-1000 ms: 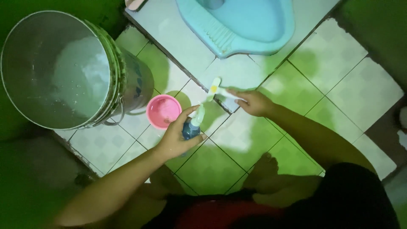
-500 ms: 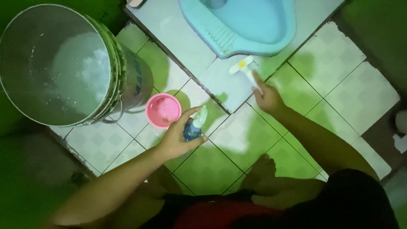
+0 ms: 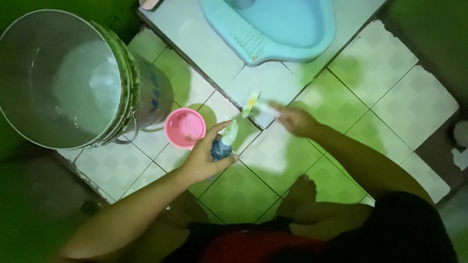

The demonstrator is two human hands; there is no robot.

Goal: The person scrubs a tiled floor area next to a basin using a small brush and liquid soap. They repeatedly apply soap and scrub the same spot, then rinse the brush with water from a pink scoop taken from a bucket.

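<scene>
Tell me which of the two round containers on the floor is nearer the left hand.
The small pink bowl, just beside the left hand that holds the blue bottle. The big metal bucket stands farther off, beyond the bowl.

My left hand (image 3: 204,158) grips a dark blue spray bottle (image 3: 220,148), pale nozzle pointing toward one o'clock; the bucket (image 3: 151,95) at ten o'clock bears a blue label.

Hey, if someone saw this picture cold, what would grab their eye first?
Probably the big metal bucket of water at upper left, with a pink bowl beside it. At centre, the left hand grips a blue spray bottle, while the right hand holds a pale brush on the tiled step below the blue squat toilet.
</scene>
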